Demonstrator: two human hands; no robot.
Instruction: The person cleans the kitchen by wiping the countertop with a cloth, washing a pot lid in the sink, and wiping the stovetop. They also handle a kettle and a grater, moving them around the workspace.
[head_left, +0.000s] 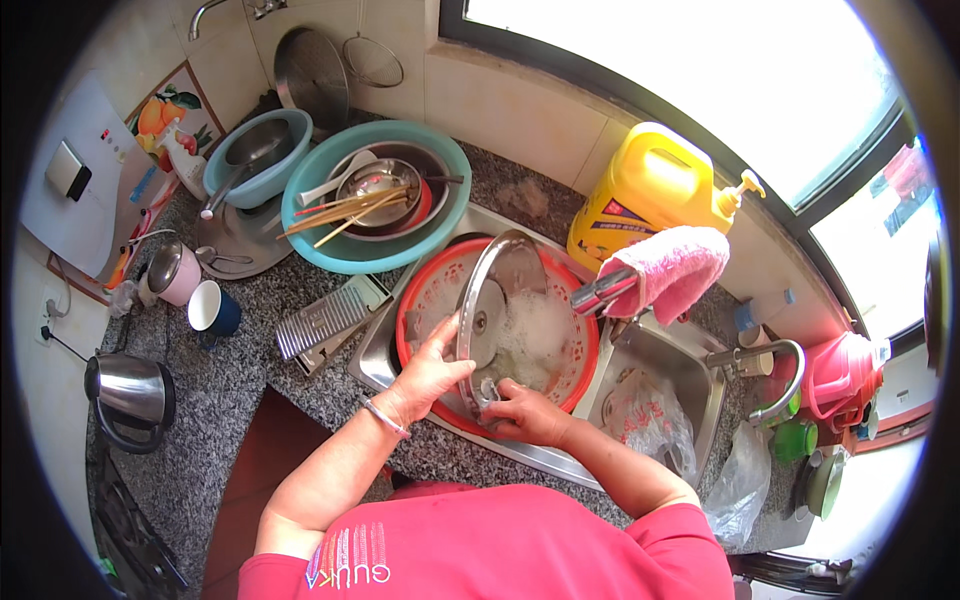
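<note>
A glass pot lid (491, 311) with a metal rim stands on edge over the red plastic basin (406, 330). My left hand (435, 364) grips the lid's rim on its left side, thumb against the edge. At the lid's lower edge, my right hand (523, 412) presses a small wet scrubber or cloth (489, 391), too blurred to name exactly. Foamy water (532, 330) fills the basin, which sits in the left bowl of the steel sink.
A teal basin (300, 229) at the back holds bowls, chopsticks and a spoon. A yellow detergent jug (652, 187) stands behind the faucet (604, 291), over which a pink towel (667, 270) hangs. Left lie a grater (334, 315) and an electric kettle (131, 397). A plastic bag (649, 412) is in the right sink bowl.
</note>
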